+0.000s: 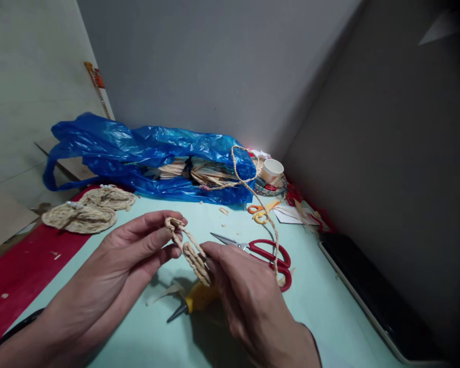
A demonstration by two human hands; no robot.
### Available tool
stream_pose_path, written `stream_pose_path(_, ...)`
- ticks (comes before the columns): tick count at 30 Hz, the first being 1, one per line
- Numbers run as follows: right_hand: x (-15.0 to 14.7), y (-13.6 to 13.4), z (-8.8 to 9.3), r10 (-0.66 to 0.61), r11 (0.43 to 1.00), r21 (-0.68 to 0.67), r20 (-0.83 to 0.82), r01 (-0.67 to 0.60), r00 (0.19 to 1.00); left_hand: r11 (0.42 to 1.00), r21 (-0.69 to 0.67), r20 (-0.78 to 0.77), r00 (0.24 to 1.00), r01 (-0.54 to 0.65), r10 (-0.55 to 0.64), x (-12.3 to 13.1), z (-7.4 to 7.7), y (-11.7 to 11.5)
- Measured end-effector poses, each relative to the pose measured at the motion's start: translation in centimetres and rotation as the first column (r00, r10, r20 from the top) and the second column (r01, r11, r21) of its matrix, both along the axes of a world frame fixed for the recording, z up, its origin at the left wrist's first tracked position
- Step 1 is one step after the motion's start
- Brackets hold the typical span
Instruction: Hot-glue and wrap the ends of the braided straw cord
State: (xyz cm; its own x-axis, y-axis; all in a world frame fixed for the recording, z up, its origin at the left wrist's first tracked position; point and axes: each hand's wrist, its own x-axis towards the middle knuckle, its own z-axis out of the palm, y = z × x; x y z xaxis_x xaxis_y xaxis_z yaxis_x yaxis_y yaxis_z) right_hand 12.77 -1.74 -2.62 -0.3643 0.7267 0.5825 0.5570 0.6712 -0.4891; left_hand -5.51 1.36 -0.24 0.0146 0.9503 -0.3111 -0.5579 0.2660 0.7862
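Note:
Between my hands is a small coil of twisted straw cord, raised above the pale green tabletop. My left hand pinches a loop at its upper left end between thumb and fingers. At the lower right end, my right hand grips the coil; its fingertips are partly hidden. A long tail of straw cord runs from behind my right hand up to the blue bag. Below the hands lies a yellow-handled tool with a dark pointed tip, partly covered by my right hand. Red-handled scissors lie just behind that hand.
A blue plastic bag holding dry straw strips lies along the back. Coiled straw pieces rest at left on a red strip. Orange-yellow scissors, a white cup and a black flat device are at right.

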Motion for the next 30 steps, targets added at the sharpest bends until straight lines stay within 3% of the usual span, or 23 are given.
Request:
stream_pose_path(12, -0.5, -0.2, 0.2, -0.097, 0.994, 0.036, -0.114, 0.101, 0.989, 1.000, 0.012, -0.110, 0.994, -0.006, 0.007, 0.1, -0.7, -0.2)
stream_pose_path(18, -0.3, -0.3, 0.6, -0.139, 0.990, 0.012, -0.142, 0.142, 0.980, 0.977, 0.213, -0.419, 0.906, 0.029, 0.065, 0.0, -0.9, -0.7)
stream_pose_path(22, -0.1, -0.4, 1.0, -0.138, 0.990, 0.009, -0.160, 0.142, 0.977, 0.959, 0.275, -0.530, 0.843, 0.071, 0.090, -0.5, -1.2, -1.1)
stream_pose_path(25, 0.0, -0.6, 1.0, -0.122, 0.991, 0.025, -0.177, 0.129, 0.977, 0.970, 0.238, -0.532, 0.843, 0.055, 0.083, -0.4, -1.0, -0.8)
stream_pose_path(30, -0.3, -0.8, 0.4, -0.105, 0.992, 0.039, -0.259, 0.119, 0.960, 0.988, 0.086, -0.354, 0.931, 0.129, -0.091, 0.1, -0.2, -0.3)
